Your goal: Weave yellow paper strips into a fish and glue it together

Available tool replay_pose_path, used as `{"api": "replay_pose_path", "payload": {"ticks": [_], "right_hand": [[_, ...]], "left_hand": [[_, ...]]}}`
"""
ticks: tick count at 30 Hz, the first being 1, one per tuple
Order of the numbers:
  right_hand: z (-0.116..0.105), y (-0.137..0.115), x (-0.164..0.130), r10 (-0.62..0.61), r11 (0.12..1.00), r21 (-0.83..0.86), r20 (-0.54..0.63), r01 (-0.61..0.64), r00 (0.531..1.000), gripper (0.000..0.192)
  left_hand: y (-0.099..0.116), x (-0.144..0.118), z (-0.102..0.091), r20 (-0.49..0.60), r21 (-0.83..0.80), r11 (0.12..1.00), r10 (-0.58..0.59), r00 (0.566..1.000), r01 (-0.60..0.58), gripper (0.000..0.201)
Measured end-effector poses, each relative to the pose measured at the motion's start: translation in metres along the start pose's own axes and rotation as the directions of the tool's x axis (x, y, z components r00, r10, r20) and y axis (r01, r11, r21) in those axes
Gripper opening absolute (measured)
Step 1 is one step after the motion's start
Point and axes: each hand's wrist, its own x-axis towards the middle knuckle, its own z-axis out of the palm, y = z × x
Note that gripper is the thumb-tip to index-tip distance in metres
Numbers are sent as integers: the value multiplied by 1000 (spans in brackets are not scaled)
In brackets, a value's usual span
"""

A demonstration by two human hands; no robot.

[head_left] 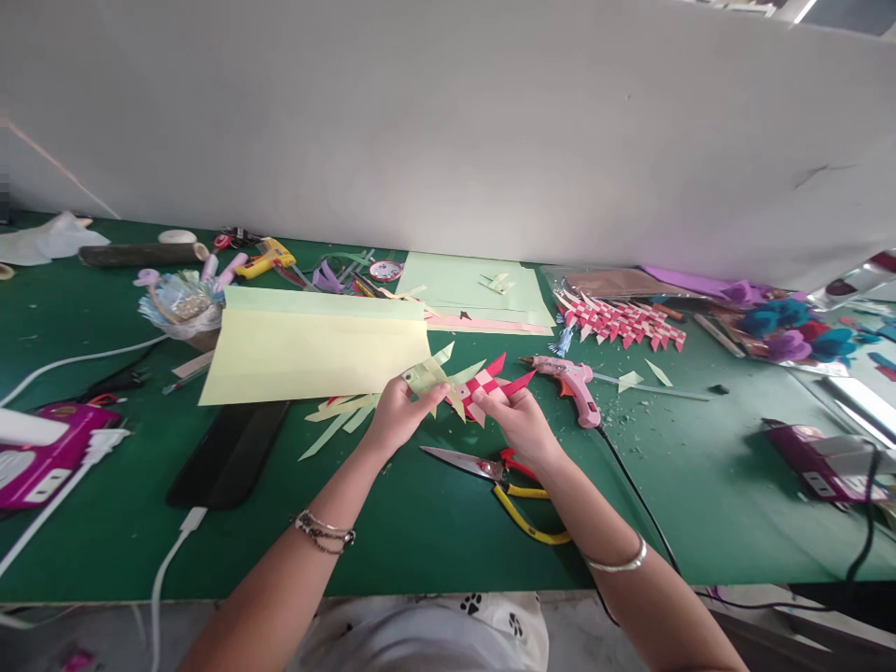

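Observation:
My left hand [400, 411] pinches a pale green woven paper fish [428, 376] with a small eye on it. In my right hand [519, 420] is a red and pink woven paper fish [483, 383], gripped between thumb and fingers. The two fish are side by side and overlap or nearly touch. Below my hands lie scissors [500, 471] with red and yellow handles, partly under my right forearm. A pink glue gun [574, 383] rests just right of my right hand. Cut pale green paper strips [343, 420] lie beside my left hand.
Yellow-green paper sheets [322, 345] lie at left, over a black phone-like slab [228, 462]. Several red and pink woven fish [620, 322] are piled at back right. A yellow glue gun [267, 259] lies at back left. Purple power strips [60, 453] and cables flank both sides.

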Motion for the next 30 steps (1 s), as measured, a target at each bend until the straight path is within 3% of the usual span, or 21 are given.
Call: {"api": "replay_pose_path", "payload": {"ticks": [3, 6, 9, 12, 14, 16, 22, 26, 30], "right_hand": [[0, -2, -1, -53, 994, -93, 17, 54, 998, 20], [-1, -8, -4, -300, 905, -312, 14, 289, 954, 14], [-2, -16, -10, -611, 590, -626, 67, 510, 789, 11], [-2, -20, -15, -800, 248, -792, 157, 557, 579, 13], [-1, -19, -17, -859, 124, -824, 190, 552, 476, 16], [0, -18, -17, -875, 46, -831, 233, 554, 423, 16], [0, -20, -16, -882, -48, -831, 296, 554, 367, 18], [-3, -16, -15, -880, -42, -845, 285, 533, 381, 15], [-5, -13, -13, -875, -33, -856, 274, 516, 398, 19]], "left_hand": [[1, 1, -2, 38, -56, 996, 75, 996, -72, 24], [4, 1, -5, 69, -81, 977, 201, 977, -195, 20], [7, 0, -9, 101, -59, 942, 335, 937, -331, 18], [10, -1, -13, 120, -17, 929, 369, 922, -370, 22], [11, -2, -14, 108, -6, 930, 365, 925, -367, 23], [13, -2, -15, 99, -21, 931, 364, 926, -364, 21], [13, -3, -11, 38, -116, 967, 230, 972, -224, 21], [10, -3, -10, 70, -234, 969, 100, 993, -81, 39], [11, -3, -11, 65, -227, 973, 58, 996, -42, 45]]}}
